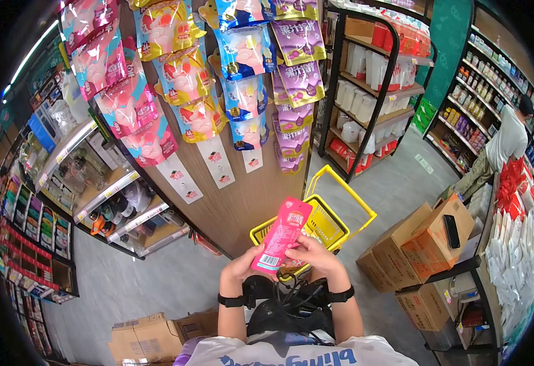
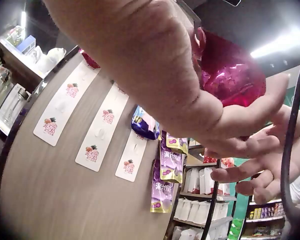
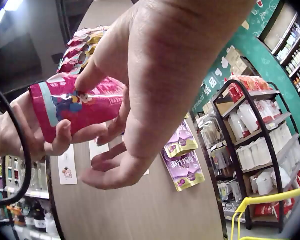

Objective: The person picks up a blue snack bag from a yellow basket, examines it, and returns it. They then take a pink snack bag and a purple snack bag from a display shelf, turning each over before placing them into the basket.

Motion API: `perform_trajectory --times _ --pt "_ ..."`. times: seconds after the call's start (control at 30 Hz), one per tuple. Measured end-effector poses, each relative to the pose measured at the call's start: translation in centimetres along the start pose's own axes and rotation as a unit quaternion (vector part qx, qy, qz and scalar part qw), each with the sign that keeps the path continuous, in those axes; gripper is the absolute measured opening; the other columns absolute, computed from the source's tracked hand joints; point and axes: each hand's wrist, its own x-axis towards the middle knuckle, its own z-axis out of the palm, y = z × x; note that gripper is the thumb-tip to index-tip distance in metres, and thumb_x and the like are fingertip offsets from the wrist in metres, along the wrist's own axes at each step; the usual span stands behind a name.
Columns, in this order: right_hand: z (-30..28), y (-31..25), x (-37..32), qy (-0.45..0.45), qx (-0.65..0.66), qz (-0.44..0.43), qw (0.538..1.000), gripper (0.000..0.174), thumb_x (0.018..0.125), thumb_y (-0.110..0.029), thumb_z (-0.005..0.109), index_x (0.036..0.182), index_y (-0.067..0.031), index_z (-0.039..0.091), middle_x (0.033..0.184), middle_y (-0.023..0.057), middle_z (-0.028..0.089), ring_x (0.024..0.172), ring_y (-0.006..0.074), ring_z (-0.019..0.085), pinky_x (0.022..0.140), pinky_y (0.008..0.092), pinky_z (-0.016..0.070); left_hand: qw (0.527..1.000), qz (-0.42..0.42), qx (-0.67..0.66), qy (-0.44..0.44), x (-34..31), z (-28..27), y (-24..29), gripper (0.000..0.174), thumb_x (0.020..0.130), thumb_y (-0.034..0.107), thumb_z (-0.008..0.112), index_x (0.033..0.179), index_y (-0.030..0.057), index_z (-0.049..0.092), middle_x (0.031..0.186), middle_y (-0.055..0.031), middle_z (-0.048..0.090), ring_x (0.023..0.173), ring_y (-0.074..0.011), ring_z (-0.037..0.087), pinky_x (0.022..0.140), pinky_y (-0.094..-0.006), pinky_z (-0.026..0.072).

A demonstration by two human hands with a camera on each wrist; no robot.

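Note:
A pink candy bag (image 1: pixel 283 235) is held up in front of the body, its printed back and barcode facing the head camera. My left hand (image 1: pixel 240 263) grips its lower left end. On the other side, my right hand (image 1: pixel 317 255) pinches its right edge, thumb on the near face and fingers behind. The right wrist view shows cartoon figures on the pink bag (image 3: pixel 80 102), with the left hand (image 3: pixel 27 127) around its end. From the left wrist, only part of the shiny bag (image 2: pixel 235 70) shows behind the left hand (image 2: pixel 155 75).
Rows of hanging candy bags (image 1: pixel 242 55) cover the wooden display panel (image 1: pixel 218 210) ahead. A yellow shopping basket (image 1: pixel 328 222) stands beyond the hands. Cardboard boxes (image 1: pixel 395 244) are stacked at right, near a person (image 1: pixel 505 143). A wire rack (image 1: pixel 370 85) stands behind.

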Motion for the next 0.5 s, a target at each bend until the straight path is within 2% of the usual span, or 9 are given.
perform_trajectory --times 0.07,0.17,0.27,0.37,0.5 --pt "0.0 0.1 0.1 0.026 -0.012 -0.046 0.999 0.027 0.087 -0.012 0.062 0.111 -0.0016 0.058 0.097 0.0016 0.063 0.085 0.0086 0.058 0.077 0.0244 0.0470 0.999 0.004 -0.040 -0.010 -0.1 -0.3 -0.2 0.058 0.091 0.050 0.043 0.122 0.0011 0.048 0.111 -0.0154 0.061 0.090 -0.0275 0.064 0.077 -0.0410 0.0537" --pt "0.1 -0.4 0.0 0.087 -0.019 -0.045 0.995 0.018 0.086 -0.011 0.063 0.101 -0.0006 0.063 0.096 0.0011 0.064 0.085 0.0078 0.058 0.078 0.0232 0.0462 0.989 0.052 -0.082 0.114 0.6 0.2 -0.4 0.049 0.093 0.041 0.047 0.122 0.0010 0.049 0.114 -0.0131 0.060 0.097 -0.0229 0.062 0.085 -0.0364 0.0505" --pt "0.1 -0.2 0.1 0.122 0.003 -0.092 0.988 0.016 0.086 -0.011 0.063 0.098 -0.0003 0.064 0.093 0.0002 0.065 0.084 0.0070 0.058 0.077 0.0227 0.0460 0.989 0.035 -0.029 0.139 0.8 1.2 0.2 0.044 0.092 0.033 0.052 0.122 0.0012 0.049 0.114 -0.0095 0.061 0.102 -0.0174 0.059 0.088 -0.0315 0.0473" --pt "0.0 -0.2 0.0 0.140 0.021 -0.069 0.988 0.016 0.086 -0.011 0.062 0.098 -0.0014 0.064 0.093 0.0001 0.064 0.083 0.0066 0.058 0.077 0.0230 0.0459 0.989 0.083 0.035 0.121 1.4 1.6 0.1 0.037 0.091 0.023 0.056 0.120 0.0023 0.050 0.110 -0.0071 0.061 0.100 -0.0145 0.059 0.087 -0.0281 0.0467" --pt "-0.2 0.0 0.1 0.174 0.052 -0.102 0.978 0.019 0.087 -0.013 0.062 0.102 -0.0016 0.063 0.094 0.0003 0.064 0.084 0.0067 0.057 0.076 0.0232 0.0460 0.976 0.127 0.086 0.156 2.5 0.1 -0.7 0.030 0.092 0.022 0.055 0.115 0.0031 0.053 0.106 -0.0046 0.061 0.093 -0.0099 0.058 0.082 -0.0270 0.0478"
